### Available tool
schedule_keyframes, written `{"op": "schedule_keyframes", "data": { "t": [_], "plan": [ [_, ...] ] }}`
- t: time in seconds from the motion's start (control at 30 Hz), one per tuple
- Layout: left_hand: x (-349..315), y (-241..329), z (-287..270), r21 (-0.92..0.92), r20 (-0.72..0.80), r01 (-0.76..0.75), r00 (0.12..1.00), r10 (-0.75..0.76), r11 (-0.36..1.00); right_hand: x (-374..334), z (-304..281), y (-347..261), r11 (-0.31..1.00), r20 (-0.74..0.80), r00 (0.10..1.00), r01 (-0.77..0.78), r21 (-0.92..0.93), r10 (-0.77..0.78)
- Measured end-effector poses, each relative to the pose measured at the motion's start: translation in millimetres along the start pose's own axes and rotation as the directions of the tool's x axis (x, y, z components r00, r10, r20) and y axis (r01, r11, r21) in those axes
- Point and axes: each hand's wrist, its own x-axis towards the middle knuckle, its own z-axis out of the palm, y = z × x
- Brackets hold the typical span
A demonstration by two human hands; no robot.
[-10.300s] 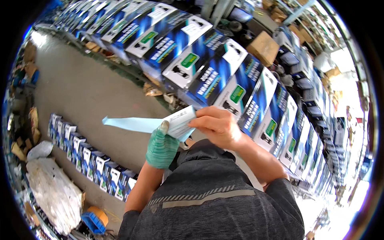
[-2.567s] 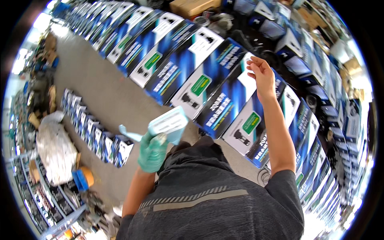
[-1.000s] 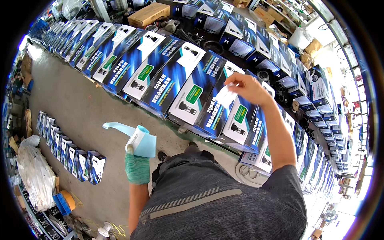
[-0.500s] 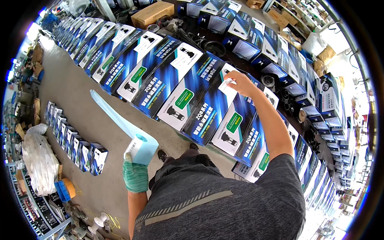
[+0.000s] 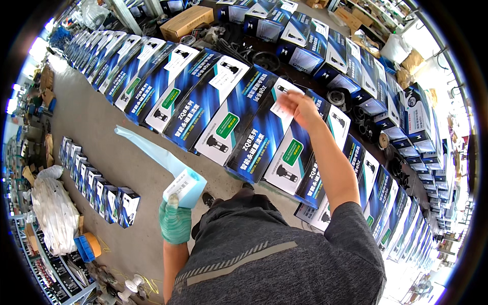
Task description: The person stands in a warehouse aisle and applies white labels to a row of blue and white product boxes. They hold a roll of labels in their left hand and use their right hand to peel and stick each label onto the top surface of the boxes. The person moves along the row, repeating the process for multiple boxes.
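While the right hand (image 5: 300,105) presses a small white label (image 5: 281,105) flat against the top face of a blue-and-white carton (image 5: 262,133), the gloved left hand (image 5: 175,222) holds the supply: a stack of label sheets (image 5: 185,186) with a long pale-blue backing strip (image 5: 145,148) trailing up and away from it. The right fingers lie spread and flat on the label, not pinching it; the left grip is closed round the lower end of the stack, thumb up along its face.

The cartons lie in a long slanted row (image 5: 168,86) running from the far left to the near right. Those toward the far left each show a white patch at the upper end, which are probably labels already stuck on, though at that size it is hard to be sure. By that reading the labelling looks finished up to the carton under the hand, and the cartons on the person's right (image 5: 376,203) seem the part left to do. A separate short row of small boxes (image 5: 96,185) stands on the concrete floor (image 5: 96,127), well apart from both hands.
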Motion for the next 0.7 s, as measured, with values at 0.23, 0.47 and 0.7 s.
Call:
{"op": "schedule_keyframes", "data": {
  "t": [0.23, 0.47, 0.7],
  "plan": [
    [9, 3, 26, 0.256, 0.291, -0.106, 0.956, 0.028, 0.961, -124, 110, 2, 0.778, 0.488, 0.811, 0.521, -0.351, -0.322],
    [14, 7, 50, 0.324, 0.506, -0.322, 0.854, 0.125, 0.889, -233, 165, 10, 0.423, 0.772, 0.526, 0.828, -0.369, -0.357],
    [12, -3, 42, 0.294, 0.489, -0.218, 0.871, 0.049, 0.931, -244, 158, 14, 0.441, 0.693, 0.644, 0.751, -0.491, -0.324]
  ]
}}
